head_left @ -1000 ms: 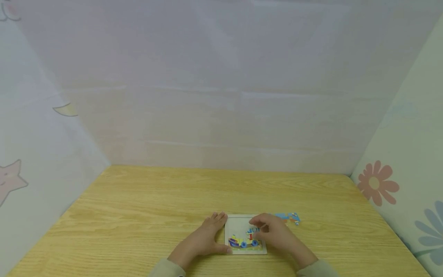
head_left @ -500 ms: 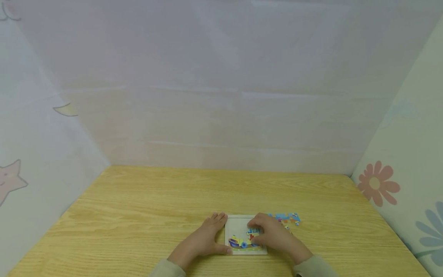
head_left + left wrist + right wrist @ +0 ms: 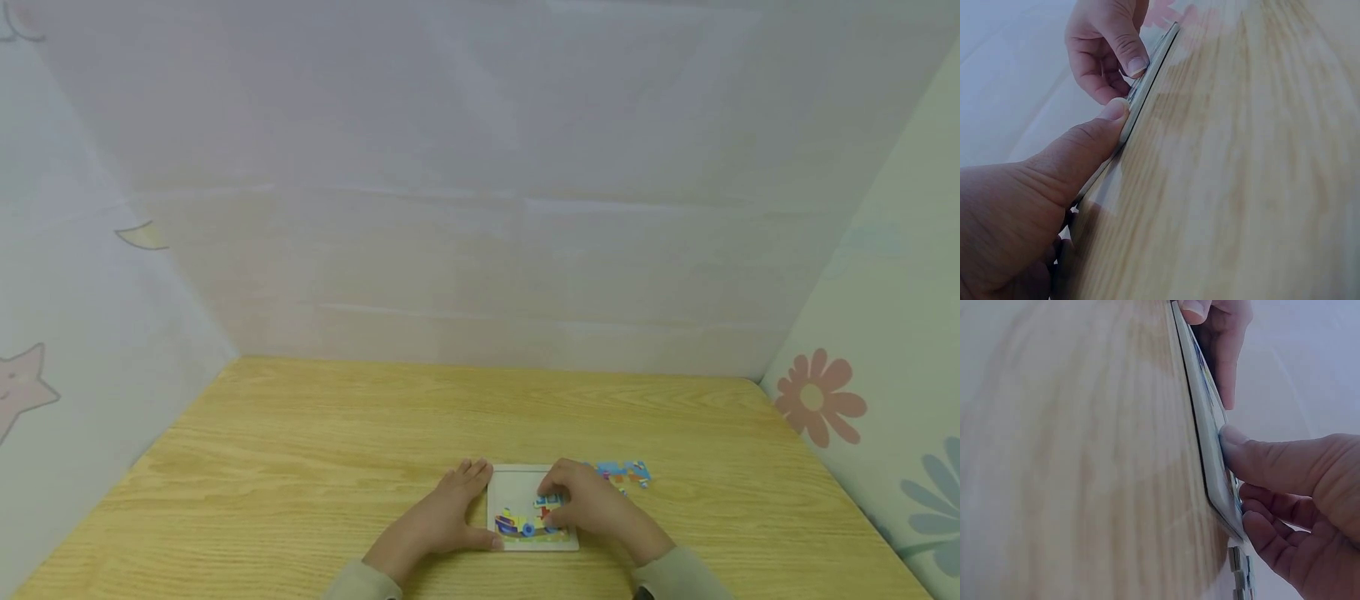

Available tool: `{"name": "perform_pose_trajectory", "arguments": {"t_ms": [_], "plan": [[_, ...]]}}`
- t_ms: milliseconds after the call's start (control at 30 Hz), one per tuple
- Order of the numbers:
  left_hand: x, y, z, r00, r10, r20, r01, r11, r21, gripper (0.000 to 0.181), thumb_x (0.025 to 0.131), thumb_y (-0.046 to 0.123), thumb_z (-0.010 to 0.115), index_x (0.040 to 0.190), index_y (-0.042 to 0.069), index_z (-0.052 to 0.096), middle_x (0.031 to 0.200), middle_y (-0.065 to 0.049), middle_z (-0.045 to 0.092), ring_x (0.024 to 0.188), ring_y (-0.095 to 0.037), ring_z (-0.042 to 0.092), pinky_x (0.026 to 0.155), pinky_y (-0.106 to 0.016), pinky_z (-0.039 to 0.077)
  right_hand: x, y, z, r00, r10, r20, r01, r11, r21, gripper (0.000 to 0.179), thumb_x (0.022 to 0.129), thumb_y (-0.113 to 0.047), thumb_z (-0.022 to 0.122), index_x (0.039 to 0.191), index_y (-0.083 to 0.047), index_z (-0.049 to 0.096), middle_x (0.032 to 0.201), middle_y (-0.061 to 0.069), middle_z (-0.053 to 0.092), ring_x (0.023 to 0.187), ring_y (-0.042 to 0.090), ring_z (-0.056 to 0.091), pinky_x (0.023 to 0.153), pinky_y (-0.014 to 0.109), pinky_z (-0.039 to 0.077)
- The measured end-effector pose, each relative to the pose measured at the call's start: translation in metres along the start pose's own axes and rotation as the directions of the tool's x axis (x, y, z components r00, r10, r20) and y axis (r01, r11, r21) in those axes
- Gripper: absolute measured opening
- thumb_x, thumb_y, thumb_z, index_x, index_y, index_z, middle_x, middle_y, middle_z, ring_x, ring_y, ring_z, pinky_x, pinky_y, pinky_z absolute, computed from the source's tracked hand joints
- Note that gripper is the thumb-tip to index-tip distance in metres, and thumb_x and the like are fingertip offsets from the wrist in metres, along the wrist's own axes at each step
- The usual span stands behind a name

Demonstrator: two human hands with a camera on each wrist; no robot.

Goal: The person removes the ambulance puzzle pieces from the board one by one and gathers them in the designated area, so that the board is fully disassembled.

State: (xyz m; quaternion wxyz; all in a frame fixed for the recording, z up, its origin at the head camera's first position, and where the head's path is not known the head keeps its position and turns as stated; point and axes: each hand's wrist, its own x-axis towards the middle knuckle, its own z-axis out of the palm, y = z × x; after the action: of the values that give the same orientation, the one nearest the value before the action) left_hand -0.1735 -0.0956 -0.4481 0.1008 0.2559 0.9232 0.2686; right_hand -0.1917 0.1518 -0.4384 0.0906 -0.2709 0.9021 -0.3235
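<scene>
Watching remotely, I saw the puzzle board (image 3: 514, 487) lying flat on the surface (image 3: 360, 442), nearly square, so no long axis stood out. The left hand (image 3: 448, 514) was spread along its left edge, thumb at the near corner. The right hand (image 3: 588, 498) arched over its right side, curled finger and thumb straddling some of the laid pieces (image 3: 528, 529); whether it pinched one, I could not tell. Decisive relation: the loose pieces (image 3: 637, 472), partly hidden, lay beyond the right hand, just beside the board's far right corner, much nearer that hand than the left.
</scene>
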Motion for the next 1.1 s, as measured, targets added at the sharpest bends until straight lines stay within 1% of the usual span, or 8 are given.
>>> {"name": "perform_pose_trajectory", "arguments": {"t_ms": [167, 300, 533, 867, 1000, 1100], "plan": [[0.000, -0.001, -0.001, 1.000, -0.007, 0.012, 0.007, 1.000, -0.028, 0.100, 0.070, 0.053, 0.072, 0.143, 0.000, 0.029, 0.151, -0.016, 0.024, 0.140, -0.038, 0.016, 0.113, -0.053, 0.016, 0.002, -0.001, -0.001, 1.000, 0.030, 0.009, -0.030, 0.999, 0.041, 0.023, 0.071, -0.017, 0.079, 0.089, -0.011, 0.066, 0.093, -0.006, 0.059, 0.089, 0.013, 0.055, 0.081, 0.034, 0.051], [-0.001, -0.001, -0.001, 1.000, -0.011, 0.017, 0.012, 0.999, -0.040, 0.101, 0.070, 0.053, 0.072, 0.144, 0.000, 0.029, 0.151, -0.016, 0.023, 0.140, -0.038, 0.014, 0.113, -0.053, 0.015, 0.005, -0.004, -0.002, 0.998, 0.053, 0.013, -0.054, 0.996, 0.073, 0.019, 0.071, -0.010, 0.078, 0.085, -0.010, 0.066, 0.088, -0.004, 0.060, 0.083, 0.013, 0.054, 0.075, 0.031, 0.050], [-0.001, 0.000, -0.002, 1.000, -0.011, 0.021, 0.012, 0.999, -0.052, 0.101, 0.070, 0.053, 0.072, 0.144, 0.000, 0.028, 0.152, -0.017, 0.022, 0.140, -0.038, 0.013, 0.113, -0.054, 0.013, 0.009, -0.008, -0.003, 0.994, 0.102, 0.031, -0.103, 0.993, 0.061, 0.019, 0.068, -0.005, 0.079, 0.080, -0.010, 0.064, 0.082, -0.003, 0.060, 0.077, 0.013, 0.052, 0.068, 0.031, 0.049], [0.000, 0.000, -0.001, 1.000, -0.003, 0.014, 0.004, 0.999, -0.035, 0.101, 0.070, 0.053, 0.072, 0.143, -0.001, 0.029, 0.151, -0.017, 0.023, 0.140, -0.039, 0.015, 0.113, -0.053, 0.014, 0.013, -0.012, -0.007, 0.994, 0.095, 0.062, -0.098, 0.993, 0.061, 0.023, 0.066, -0.003, 0.080, 0.079, -0.009, 0.062, 0.079, -0.002, 0.057, 0.071, 0.015, 0.047, 0.061, 0.029, 0.043], [0.000, 0.000, -0.001, 1.000, 0.012, 0.010, -0.011, 0.999, -0.045, 0.100, 0.070, 0.052, 0.073, 0.143, -0.002, 0.029, 0.151, -0.019, 0.024, 0.139, -0.040, 0.015, 0.113, -0.054, 0.014, 0.014, -0.014, -0.008, 0.991, 0.106, 0.077, -0.111, 0.992, 0.064, 0.024, 0.067, -0.002, 0.080, 0.079, -0.009, 0.061, 0.078, -0.001, 0.057, 0.071, 0.016, 0.046, 0.061, 0.030, 0.043], [0.000, 0.000, -0.001, 1.000, 0.009, 0.010, -0.009, 0.999, -0.047, 0.101, 0.070, 0.052, 0.073, 0.143, -0.002, 0.029, 0.151, -0.018, 0.024, 0.139, -0.039, 0.015, 0.113, -0.054, 0.014, 0.014, -0.015, -0.008, 0.990, 0.109, 0.086, -0.115, 0.991, 0.066, 0.024, 0.067, -0.001, 0.079, 0.079, -0.009, 0.060, 0.078, -0.001, 0.056, 0.071, 0.016, 0.046, 0.061, 0.030, 0.042]]}}
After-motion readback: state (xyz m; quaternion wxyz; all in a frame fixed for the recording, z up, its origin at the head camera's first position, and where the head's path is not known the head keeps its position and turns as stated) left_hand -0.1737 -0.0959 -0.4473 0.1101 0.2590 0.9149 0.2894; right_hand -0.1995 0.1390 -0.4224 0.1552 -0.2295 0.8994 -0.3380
